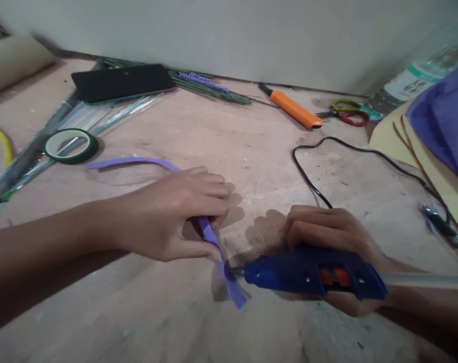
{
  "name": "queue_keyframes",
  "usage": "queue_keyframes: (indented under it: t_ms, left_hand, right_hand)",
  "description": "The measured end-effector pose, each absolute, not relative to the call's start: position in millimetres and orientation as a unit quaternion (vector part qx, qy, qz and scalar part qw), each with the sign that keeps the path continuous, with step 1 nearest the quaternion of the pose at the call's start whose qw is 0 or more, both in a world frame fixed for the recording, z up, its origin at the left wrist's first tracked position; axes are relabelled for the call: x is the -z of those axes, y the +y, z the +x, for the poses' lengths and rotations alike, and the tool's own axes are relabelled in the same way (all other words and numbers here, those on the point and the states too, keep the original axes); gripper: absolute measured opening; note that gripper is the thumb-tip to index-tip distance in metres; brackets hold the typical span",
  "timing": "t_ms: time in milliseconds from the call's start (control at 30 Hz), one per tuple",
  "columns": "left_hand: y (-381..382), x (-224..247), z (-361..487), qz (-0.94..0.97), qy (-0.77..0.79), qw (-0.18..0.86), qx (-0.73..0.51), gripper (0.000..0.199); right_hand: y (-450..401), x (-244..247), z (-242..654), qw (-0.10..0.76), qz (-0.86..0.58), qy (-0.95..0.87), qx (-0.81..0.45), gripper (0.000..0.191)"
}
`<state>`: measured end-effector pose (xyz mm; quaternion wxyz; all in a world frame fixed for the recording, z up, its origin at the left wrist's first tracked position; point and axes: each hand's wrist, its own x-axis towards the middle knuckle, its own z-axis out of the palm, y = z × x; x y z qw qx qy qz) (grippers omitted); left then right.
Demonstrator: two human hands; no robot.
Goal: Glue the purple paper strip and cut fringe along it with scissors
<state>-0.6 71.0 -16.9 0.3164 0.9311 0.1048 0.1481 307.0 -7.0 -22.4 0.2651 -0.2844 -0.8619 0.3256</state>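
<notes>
A purple strip (234,291) of felt-like material runs under and through my left hand (176,214), its thumb pressed on the strip near the lower end and the other fingers curled over it. The strip's far end curves out to the left on the table. My right hand (330,232) is wrapped around a blue glue gun (289,272), which lies sideways with a clear glue stick (425,280) out of its back. The metal nozzle touches or nearly touches the strip's edge just below my left thumb.
Green tape roll (90,150), black phone (123,83), green stems (229,96) and orange cutter (295,108) lie toward the wall. Scissors (353,117), a bottle (410,83), purple sheets (448,121) and a pen (442,224) are at right. A black cable (365,150) loops there.
</notes>
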Motion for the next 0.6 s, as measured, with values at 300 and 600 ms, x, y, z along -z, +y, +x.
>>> queue_keyframes:
  t_ms: [300,600]
  left_hand:
    - [71.5,16.8,0.5,0.933,0.111,0.310,-0.145,0.035]
    - [71.9,16.7,0.5,0.934,0.111,0.308,-0.146,0.036]
  right_hand:
    - [-7.8,24.9,310.8,0.269,-0.282,-0.858,-0.335,0.041]
    - [-8.8,25.0,312.7,0.266,-0.279,-0.858,-0.341,0.040]
